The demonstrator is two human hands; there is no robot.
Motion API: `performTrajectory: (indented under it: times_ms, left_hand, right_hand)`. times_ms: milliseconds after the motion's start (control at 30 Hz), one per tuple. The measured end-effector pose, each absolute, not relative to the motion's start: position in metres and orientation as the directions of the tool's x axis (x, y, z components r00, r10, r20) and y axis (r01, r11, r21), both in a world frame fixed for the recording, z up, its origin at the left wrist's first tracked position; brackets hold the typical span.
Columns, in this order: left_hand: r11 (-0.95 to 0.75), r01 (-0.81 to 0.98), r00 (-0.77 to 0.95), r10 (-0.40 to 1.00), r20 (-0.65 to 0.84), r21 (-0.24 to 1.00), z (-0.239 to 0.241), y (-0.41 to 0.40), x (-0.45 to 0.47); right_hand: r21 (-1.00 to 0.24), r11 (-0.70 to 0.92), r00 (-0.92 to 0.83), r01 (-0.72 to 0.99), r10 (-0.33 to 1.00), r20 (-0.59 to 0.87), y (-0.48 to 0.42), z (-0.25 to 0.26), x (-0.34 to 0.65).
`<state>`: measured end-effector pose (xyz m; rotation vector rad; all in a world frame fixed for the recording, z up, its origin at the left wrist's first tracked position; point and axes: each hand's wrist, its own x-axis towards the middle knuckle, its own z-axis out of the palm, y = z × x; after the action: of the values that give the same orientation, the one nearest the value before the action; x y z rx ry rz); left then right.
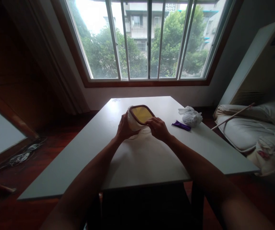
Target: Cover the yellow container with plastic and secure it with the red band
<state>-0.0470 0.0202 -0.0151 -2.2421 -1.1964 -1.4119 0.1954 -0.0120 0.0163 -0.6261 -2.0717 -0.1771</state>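
Note:
Above the middle of the white table, I hold a rounded-square piece with a brown rim [137, 114] around a yellow surface [142, 114]. Pale, thin material [133, 124] hangs or wraps below the rim; whether it is cloth or plastic I cannot tell. My left hand [123, 128] grips the left side, its fingers partly hidden behind the pale material. At the near right corner of the rim, my right hand [158, 127] is closed, thumb and fingers pinching the edge. The yellow side tilts up toward me.
On the white table [80, 159], a crumpled white plastic bag [192, 117] and a dark purple folded piece [181, 125] lie to the right. A padded seat [235, 131] with a thin stick [233, 115] stands beyond the right edge. Coiled cables [24, 156] lie on the floor at left.

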Motion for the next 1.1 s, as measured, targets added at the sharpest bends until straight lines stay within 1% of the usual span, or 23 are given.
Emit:
performTrajectory:
  times_ms: [100, 200, 300, 400, 467, 533, 600, 633, 700, 800, 833, 867, 933, 1000, 1033, 1100]
  left_hand:
    - [-0.637, 0.740, 0.216, 0.528, 0.821, 0.215, -0.016, 0.021, -0.048]
    - [-0.639, 0.739, 0.229, 0.536, 0.813, 0.214, -0.014, 0.019, -0.047]
    - [-0.634, 0.741, 0.224, 0.544, 0.808, 0.221, -0.013, 0.018, -0.046]
    - [-0.604, 0.748, 0.174, 0.580, 0.795, 0.277, -0.015, 0.020, -0.047]
    - [-0.567, 0.750, 0.111, 0.615, 0.781, 0.340, -0.018, 0.022, -0.049]
    - [-0.528, 0.750, 0.045, 0.642, 0.765, 0.400, -0.020, 0.023, -0.052]
    - [-0.496, 0.745, -0.009, 0.661, 0.750, 0.446, -0.023, 0.024, -0.053]
    - [-0.487, 0.740, -0.026, 0.669, 0.743, 0.464, -0.023, 0.025, -0.054]
    - [-0.480, 0.727, -0.048, 0.677, 0.734, 0.491, -0.024, 0.025, -0.054]
    - [-0.495, 0.707, -0.052, 0.676, 0.735, 0.505, -0.025, 0.026, -0.054]
    - [-0.499, 0.703, -0.050, 0.676, 0.735, 0.507, -0.025, 0.026, -0.053]
    - [-0.503, 0.699, -0.046, 0.677, 0.734, 0.508, -0.026, 0.025, -0.053]
    - [-0.517, 0.688, -0.033, 0.679, 0.733, 0.510, -0.026, 0.025, -0.051]
    - [-0.542, 0.668, -0.016, 0.675, 0.738, 0.510, -0.028, 0.025, -0.049]
    - [-0.558, 0.653, -0.007, 0.671, 0.741, 0.512, -0.029, 0.025, -0.048]
    - [-0.590, 0.611, 0.010, 0.673, 0.740, 0.528, -0.031, 0.025, -0.045]
  right_hand:
    - [-0.171, 0.832, -0.348, 0.528, 0.395, 0.850, -0.011, 0.018, 0.199]
    - [-0.218, 0.827, -0.268, 0.519, 0.399, 0.877, -0.010, 0.019, 0.201]
    - [-0.300, 0.808, -0.084, 0.508, 0.393, 0.916, -0.007, 0.021, 0.206]
    - [-0.395, 0.754, 0.107, 0.525, 0.402, 0.909, 0.003, 0.023, 0.219]
    - [-0.457, 0.694, 0.135, 0.556, 0.467, 0.874, 0.014, 0.019, 0.231]
    - [-0.512, 0.595, 0.092, 0.620, 0.593, 0.800, 0.027, 0.011, 0.243]
    - [-0.520, 0.462, 0.028, 0.718, 0.728, 0.685, 0.039, 0.000, 0.253]
    - [-0.501, 0.395, 0.001, 0.770, 0.784, 0.620, 0.045, -0.006, 0.256]
    - [-0.422, 0.292, -0.066, 0.858, 0.878, 0.475, 0.052, -0.015, 0.259]
    - [-0.316, 0.247, -0.154, 0.916, 0.945, 0.290, 0.057, -0.023, 0.259]
    - [-0.300, 0.255, -0.178, 0.919, 0.949, 0.260, 0.057, -0.023, 0.259]
    - [-0.291, 0.279, -0.204, 0.915, 0.943, 0.264, 0.056, -0.024, 0.259]
    - [-0.283, 0.385, -0.282, 0.878, 0.896, 0.343, 0.053, -0.023, 0.257]
    - [-0.286, 0.528, -0.381, 0.800, 0.814, 0.438, 0.048, -0.023, 0.253]
    - [-0.298, 0.585, -0.421, 0.754, 0.779, 0.464, 0.046, -0.023, 0.250]
    - [-0.350, 0.645, -0.477, 0.679, 0.750, 0.458, 0.041, -0.024, 0.240]
